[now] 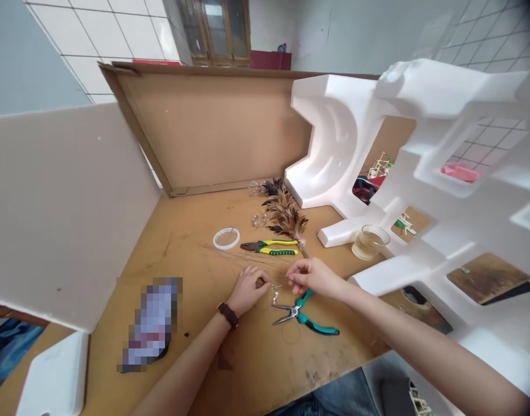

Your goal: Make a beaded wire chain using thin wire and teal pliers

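Observation:
My left hand (251,289), with a dark watch on the wrist, is closed around a small brown object whose nature I cannot make out. My right hand (306,277) pinches something thin, too small to name. Between the hands hangs a short string of small shiny beads (275,296). Just below it lie long-nose pliers with teal handles (295,312), their jaws apart. Beyond the hands rest pliers with yellow and green handles (269,248), beside a white ring-shaped spool (226,238).
Brown feathers (286,214) lie behind the pliers. A glass of pale liquid (370,242) stands at the right among large white foam pieces (334,133). Cardboard (221,127) walls the back. A blurred purple object (151,323) lies at the left.

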### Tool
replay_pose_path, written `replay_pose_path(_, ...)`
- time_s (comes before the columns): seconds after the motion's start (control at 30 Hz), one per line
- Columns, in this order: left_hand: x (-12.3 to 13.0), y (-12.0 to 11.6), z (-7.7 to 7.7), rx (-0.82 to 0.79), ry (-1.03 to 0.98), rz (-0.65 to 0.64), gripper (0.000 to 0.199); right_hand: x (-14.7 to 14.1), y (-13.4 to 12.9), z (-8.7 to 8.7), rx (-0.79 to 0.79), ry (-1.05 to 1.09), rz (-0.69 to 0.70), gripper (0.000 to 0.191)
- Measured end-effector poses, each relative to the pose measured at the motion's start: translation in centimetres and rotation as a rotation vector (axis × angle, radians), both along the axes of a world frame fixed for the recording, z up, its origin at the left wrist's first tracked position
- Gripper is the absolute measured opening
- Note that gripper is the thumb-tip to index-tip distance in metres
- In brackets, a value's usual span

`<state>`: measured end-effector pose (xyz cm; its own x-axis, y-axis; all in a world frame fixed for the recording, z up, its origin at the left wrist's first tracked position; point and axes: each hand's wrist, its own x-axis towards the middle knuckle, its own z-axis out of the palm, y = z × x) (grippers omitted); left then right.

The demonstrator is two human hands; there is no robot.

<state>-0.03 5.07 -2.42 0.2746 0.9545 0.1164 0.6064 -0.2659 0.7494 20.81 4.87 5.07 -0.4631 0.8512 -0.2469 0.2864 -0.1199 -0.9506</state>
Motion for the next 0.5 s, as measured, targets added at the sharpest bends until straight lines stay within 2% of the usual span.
replay_pose_path(0.17,-0.1,-0.3,0.7,-0.145,-0.218,-0.041,0.018,-1.0,1.2,1.7,0.05,0.036,0.003,0.014)
replay_pose_path(0.33,-0.8,-1.2,1.7,-0.232,-0.413,0.079,0.029,-2.8,2.3,4.3,0.143,0.039,0.031,0.011)
replay_pose_path(0.4,-1.2,-1.9,1.9,-0.238,-0.462,0.137,0.033,-3.6,2.3,4.2,0.182,0.046,0.006,0.013)
replay_pose_path(0.5,-1.8,-2.7,1.8,-0.256,-0.506,0.197,0.035,-4.5,2.0,2.5,0.254,0.026,-0.005,0.016)
